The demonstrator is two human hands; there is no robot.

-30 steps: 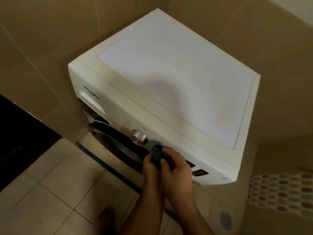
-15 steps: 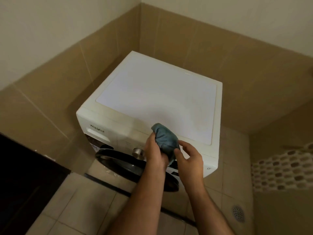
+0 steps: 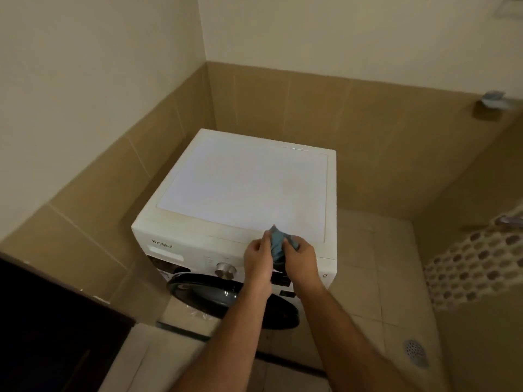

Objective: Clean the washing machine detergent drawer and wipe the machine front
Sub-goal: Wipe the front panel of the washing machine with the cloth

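Note:
A white front-loading washing machine (image 3: 243, 188) stands in a tiled corner. Its closed detergent drawer (image 3: 167, 252) sits at the left of the front panel, below the brand name. A silver dial (image 3: 225, 269) is at the panel's middle, and the dark round door (image 3: 226, 295) lies below it. A blue-grey cloth (image 3: 278, 244) is bunched between both hands in front of the panel's top right edge. My left hand (image 3: 259, 261) grips its left side and my right hand (image 3: 301, 260) grips its right side.
Beige tiled walls close in behind and to the left of the machine. A dark cabinet (image 3: 51, 329) fills the lower left. On the right are a mosaic-patterned ledge (image 3: 475, 267) and a round floor drain (image 3: 414, 352). A metal fitting (image 3: 493, 101) sticks out of the right wall.
The view has drawn back and risen, so the machine looks smaller. The cloth came up from beside the dial to the panel's top edge, and my right hand now grips it too.

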